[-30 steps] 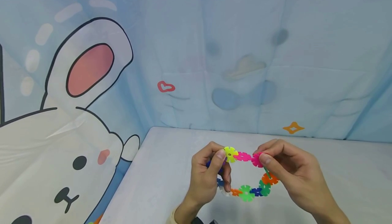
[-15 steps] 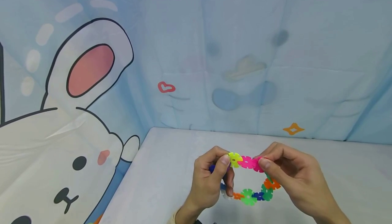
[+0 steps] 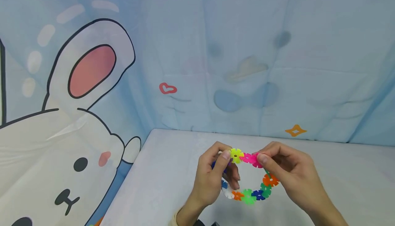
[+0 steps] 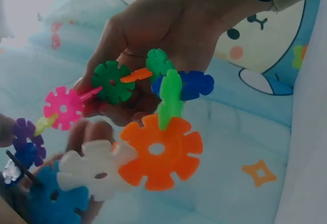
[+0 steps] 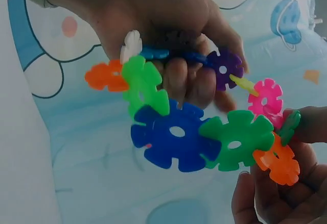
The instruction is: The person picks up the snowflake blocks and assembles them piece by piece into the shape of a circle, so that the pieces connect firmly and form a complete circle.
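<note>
A chain of several colourful flower-shaped plastic snowflake discs [image 3: 248, 197], slotted edge to edge, hangs as a ring between my hands above the table. My left hand [image 3: 210, 178] pinches the ring's left side, by the yellow disc [image 3: 236, 155] and a purple disc [image 5: 223, 69]. With thumb and forefinger, my right hand [image 3: 293, 176] pinches a pink disc [image 3: 257, 160] at the upper right. Below it, a green disc [image 5: 290, 127] meets an orange disc [image 3: 270, 180]. White [image 4: 97, 169] and blue discs continue the lower side. My right fingertips partly hide the pink-green joint.
A white-covered table [image 3: 172, 157] lies beneath the hands. Pale blue printed cloth [image 3: 247, 30] hangs behind it, and a large printed rabbit [image 3: 61, 150] fills the left side.
Both hands and the ring dip slightly, then rise again. My left hand ends a little further right, nearer my right hand. More of the white disc shows below the left fingers.
</note>
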The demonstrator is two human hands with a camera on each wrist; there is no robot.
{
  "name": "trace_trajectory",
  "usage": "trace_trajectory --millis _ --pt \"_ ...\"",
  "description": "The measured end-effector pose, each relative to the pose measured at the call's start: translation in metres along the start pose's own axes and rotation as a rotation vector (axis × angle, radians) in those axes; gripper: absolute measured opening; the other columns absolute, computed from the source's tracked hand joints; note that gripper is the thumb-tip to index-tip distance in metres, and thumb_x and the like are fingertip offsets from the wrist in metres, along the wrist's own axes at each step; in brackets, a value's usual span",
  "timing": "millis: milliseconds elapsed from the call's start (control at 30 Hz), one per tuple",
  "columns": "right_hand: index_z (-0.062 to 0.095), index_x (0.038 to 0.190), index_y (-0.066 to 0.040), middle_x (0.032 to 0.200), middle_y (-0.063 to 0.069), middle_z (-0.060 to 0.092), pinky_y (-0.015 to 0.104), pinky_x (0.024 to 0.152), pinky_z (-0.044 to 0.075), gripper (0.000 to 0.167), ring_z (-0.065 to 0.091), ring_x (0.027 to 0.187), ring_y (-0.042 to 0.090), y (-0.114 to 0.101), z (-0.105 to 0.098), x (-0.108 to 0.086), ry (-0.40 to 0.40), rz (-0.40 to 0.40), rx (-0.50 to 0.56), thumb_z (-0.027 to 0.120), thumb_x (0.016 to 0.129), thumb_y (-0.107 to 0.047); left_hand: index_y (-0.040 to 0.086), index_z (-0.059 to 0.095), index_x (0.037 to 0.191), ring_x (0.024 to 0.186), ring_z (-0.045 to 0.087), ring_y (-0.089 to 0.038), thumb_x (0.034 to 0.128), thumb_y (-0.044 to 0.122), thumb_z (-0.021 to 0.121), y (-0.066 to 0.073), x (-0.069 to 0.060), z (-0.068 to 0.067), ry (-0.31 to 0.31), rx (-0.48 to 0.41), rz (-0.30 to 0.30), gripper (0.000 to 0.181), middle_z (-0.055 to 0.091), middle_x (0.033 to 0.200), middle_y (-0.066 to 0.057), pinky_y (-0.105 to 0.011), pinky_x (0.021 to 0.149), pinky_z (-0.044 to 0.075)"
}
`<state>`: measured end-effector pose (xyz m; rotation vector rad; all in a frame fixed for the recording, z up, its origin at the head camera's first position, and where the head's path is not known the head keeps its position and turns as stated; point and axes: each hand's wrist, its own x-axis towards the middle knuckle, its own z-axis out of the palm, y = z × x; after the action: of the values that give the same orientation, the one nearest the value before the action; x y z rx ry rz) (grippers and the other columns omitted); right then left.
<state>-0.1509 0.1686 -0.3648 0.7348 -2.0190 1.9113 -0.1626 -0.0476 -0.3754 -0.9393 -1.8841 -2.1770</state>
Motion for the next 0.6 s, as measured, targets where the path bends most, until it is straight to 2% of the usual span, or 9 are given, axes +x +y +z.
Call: trace_trajectory --millis 133,233,267,367,433,533,600 --pt "0.067 0.103 0.004 0.095 0.003 0.070 0.020 0.078 0.058 0.006 0.065 0.087 0.018 0.013 -0.007 0.003 0.102 0.163 0.038 0.064 0.104 0.000 0.002 0.049 0.134 0.072 0.077 -0.031 0.1142 0.031 0.032 -0.003 0.005 -0.012 0.110 0.112 -0.149 0.040 0.071 0.097 -0.034 -0.035 0.073 0.067" --pt "0.069 0.107 0.001 0.097 0.000 0.070 0.016 0.085 0.059 0.014 0.065 0.090 0.015 0.024 -0.018 0.008 0.209 0.277 0.135 0.066 0.106 -0.012 0.003 0.048 0.137 0.082 0.076 -0.045 0.1137 0.038 0.033 -0.011 0.011 -0.023 0.125 0.141 -0.253 0.044 0.069 0.109 -0.032 -0.035 0.078 0.067" --pt "0.070 0.108 0.000 0.098 -0.001 0.070 0.015 0.087 0.059 0.015 0.064 0.092 0.014 0.028 -0.021 0.009 0.241 0.297 0.175 0.066 0.106 -0.014 0.003 0.048 0.136 0.081 0.077 -0.045 0.1133 0.039 0.036 -0.016 0.013 -0.027 0.106 0.142 -0.298 0.045 0.069 0.109 -0.030 -0.035 0.076 0.067" --pt "0.073 0.110 -0.005 0.105 -0.003 0.069 0.015 0.082 0.059 0.015 0.063 0.097 0.012 0.041 -0.028 0.014 0.342 0.327 0.282 0.068 0.105 -0.018 0.003 0.050 0.133 0.075 0.077 -0.046 0.1119 0.040 0.046 -0.029 0.017 -0.031 -0.001 0.118 -0.441 0.043 0.074 0.107 -0.026 -0.037 0.065 0.067" --pt "0.074 0.111 -0.007 0.106 -0.004 0.070 0.015 0.082 0.059 0.015 0.064 0.099 0.011 0.049 -0.030 0.017 0.385 0.351 0.313 0.069 0.104 -0.019 0.005 0.051 0.134 0.070 0.078 -0.040 0.1103 0.037 0.053 -0.040 0.018 -0.030 -0.069 0.112 -0.515 0.040 0.078 0.104 -0.022 -0.037 0.061 0.066" --pt "0.075 0.111 -0.013 0.107 -0.009 0.070 0.014 0.081 0.059 0.015 0.066 0.099 0.007 0.063 -0.030 0.020 0.418 0.437 0.267 0.071 0.103 -0.025 0.007 0.051 0.134 0.067 0.079 -0.032 0.1090 0.033 0.057 -0.055 0.019 -0.028 -0.124 0.097 -0.575 0.036 0.080 0.104 -0.017 -0.037 0.061 0.066" --pt "0.075 0.110 -0.015 0.108 -0.013 0.070 0.013 0.084 0.058 0.016 0.067 0.100 0.005 0.072 -0.031 0.022 0.401 0.498 0.208 0.070 0.103 -0.029 0.007 0.051 0.133 0.067 0.079 -0.030 0.1084 0.029 0.058 -0.064 0.019 -0.027 -0.120 0.093 -0.585 0.034 0.080 0.104 -0.016 -0.037 0.062 0.066"
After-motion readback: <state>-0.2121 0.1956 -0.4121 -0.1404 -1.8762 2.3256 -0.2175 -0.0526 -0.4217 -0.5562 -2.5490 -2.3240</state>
